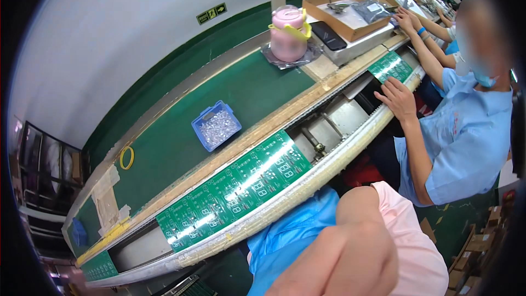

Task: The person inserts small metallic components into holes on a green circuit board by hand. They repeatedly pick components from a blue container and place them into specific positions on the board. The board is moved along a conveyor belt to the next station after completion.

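Observation:
Neither of my hands shows in the picture. A bare, bent arm (350, 235) of mine fills the lower middle, beside a pink sleeve (408, 235) and blue cloth (296, 233); its hand is out of sight. In front of me, a long green circuit board panel (235, 189) with rows of digit outlines lies across the conveyor rails, untouched by any hand. Behind it on the green bench top stands a blue bin (207, 141) of small clear parts.
At right, a co-worker's hand (399, 98) is by another green board (390, 67). The conveyor rail (241, 234) curves across. A pink jug (288, 35), a black phone (327, 35), a cardboard tray (329, 12) and a yellow tape roll (126, 158) stand or lie beyond.

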Available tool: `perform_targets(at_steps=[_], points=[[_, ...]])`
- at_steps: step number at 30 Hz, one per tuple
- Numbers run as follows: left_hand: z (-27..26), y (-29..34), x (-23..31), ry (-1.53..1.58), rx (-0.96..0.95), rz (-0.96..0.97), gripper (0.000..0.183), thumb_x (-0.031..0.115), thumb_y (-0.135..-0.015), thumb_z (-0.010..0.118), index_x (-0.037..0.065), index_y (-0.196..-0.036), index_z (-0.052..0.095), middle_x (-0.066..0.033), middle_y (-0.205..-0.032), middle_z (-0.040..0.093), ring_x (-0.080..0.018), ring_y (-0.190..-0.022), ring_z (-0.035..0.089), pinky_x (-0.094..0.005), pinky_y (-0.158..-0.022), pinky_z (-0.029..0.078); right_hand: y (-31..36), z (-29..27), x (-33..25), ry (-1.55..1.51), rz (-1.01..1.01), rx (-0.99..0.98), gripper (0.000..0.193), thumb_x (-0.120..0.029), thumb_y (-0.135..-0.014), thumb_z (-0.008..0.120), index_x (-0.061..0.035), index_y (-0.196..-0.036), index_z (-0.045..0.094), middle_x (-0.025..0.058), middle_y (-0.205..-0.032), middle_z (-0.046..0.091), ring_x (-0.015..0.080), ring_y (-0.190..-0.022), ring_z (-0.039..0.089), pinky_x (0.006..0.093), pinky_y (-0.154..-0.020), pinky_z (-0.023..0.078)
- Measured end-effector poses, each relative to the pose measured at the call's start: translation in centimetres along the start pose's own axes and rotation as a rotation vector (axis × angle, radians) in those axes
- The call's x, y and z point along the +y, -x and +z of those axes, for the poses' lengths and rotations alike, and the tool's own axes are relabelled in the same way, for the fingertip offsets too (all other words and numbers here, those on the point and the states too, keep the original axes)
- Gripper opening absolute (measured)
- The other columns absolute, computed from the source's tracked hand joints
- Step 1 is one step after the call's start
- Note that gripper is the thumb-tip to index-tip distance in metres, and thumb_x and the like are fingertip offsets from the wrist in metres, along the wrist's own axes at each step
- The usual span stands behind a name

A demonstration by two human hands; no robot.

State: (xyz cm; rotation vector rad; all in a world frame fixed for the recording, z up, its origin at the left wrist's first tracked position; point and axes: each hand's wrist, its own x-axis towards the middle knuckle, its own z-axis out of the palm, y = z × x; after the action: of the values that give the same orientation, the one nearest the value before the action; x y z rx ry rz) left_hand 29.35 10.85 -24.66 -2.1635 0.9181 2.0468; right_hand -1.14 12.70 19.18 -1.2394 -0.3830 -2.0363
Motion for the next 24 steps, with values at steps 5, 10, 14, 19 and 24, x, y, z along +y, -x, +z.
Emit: perform_targets(at_steps=[5,10,14,19,24], points=[[0.4,0.0,1.2,0.065,-0.058,-0.113,0.055,0.042,-0.096,0.047,-0.003,-0.127,0.058,-0.0221,-0.123,0.062,-0.0346,-0.110,0.060,-0.0443,-0.095,0.049,-1.3,-5.4,0.9,-0.110,0.355,0.168,0.012,0.007,-0.089,0.059,0.0053,-0.093,0.070,0.0170,-0.096,0.065,0.0202,-0.075,0.062,0.0280,-0.063,0.050],[0.5,0.6,3.4,0.138,-0.120,-0.244,0.057,0.045,-0.096,0.046,-0.003,-0.127,0.058,-0.0220,-0.123,0.062,-0.0346,-0.110,0.061,-0.0441,-0.095,0.049,-4.7,-11.9,8.1,-0.085,0.357,0.273,0.011,0.004,-0.089,0.065,0.0081,-0.097,0.071,0.0199,-0.099,0.064,0.0208,-0.077,0.063,0.0291,-0.065,0.051],[0.0,1.5,5.1,0.145,-0.173,-0.332,0.059,0.047,-0.097,0.045,-0.003,-0.126,0.058,-0.0219,-0.124,0.062,-0.0346,-0.110,0.062,-0.0440,-0.094,0.050,-6.4,-14.9,11.2,-0.016,0.438,0.293,0.015,0.002,-0.088,0.069,0.0094,-0.100,0.070,0.0219,-0.103,0.064,0.0216,-0.081,0.064,0.0293,-0.068,0.052],[-0.1,3.4,4.6,0.172,-0.231,-0.386,0.061,0.049,-0.097,0.044,-0.003,-0.126,0.059,-0.0217,-0.124,0.063,-0.0347,-0.109,0.062,-0.0438,-0.094,0.051,-6.7,-14.9,11.4,-0.056,0.550,0.380,0.015,0.000,-0.087,0.072,0.0091,-0.099,0.070,0.0199,-0.100,0.065,0.0203,-0.079,0.063,0.0283,-0.067,0.051],[0.6,4.0,3.3,0.252,-0.297,-0.333,0.064,0.052,-0.098,0.043,-0.003,-0.126,0.059,-0.0216,-0.124,0.064,-0.0347,-0.109,0.063,-0.0436,-0.094,0.051,-5.1,-10.4,7.0,-0.021,0.589,0.303,0.011,0.001,-0.089,0.069,0.0098,-0.093,0.072,0.0216,-0.097,0.067,0.0241,-0.077,0.064,0.0286,-0.066,0.053]])
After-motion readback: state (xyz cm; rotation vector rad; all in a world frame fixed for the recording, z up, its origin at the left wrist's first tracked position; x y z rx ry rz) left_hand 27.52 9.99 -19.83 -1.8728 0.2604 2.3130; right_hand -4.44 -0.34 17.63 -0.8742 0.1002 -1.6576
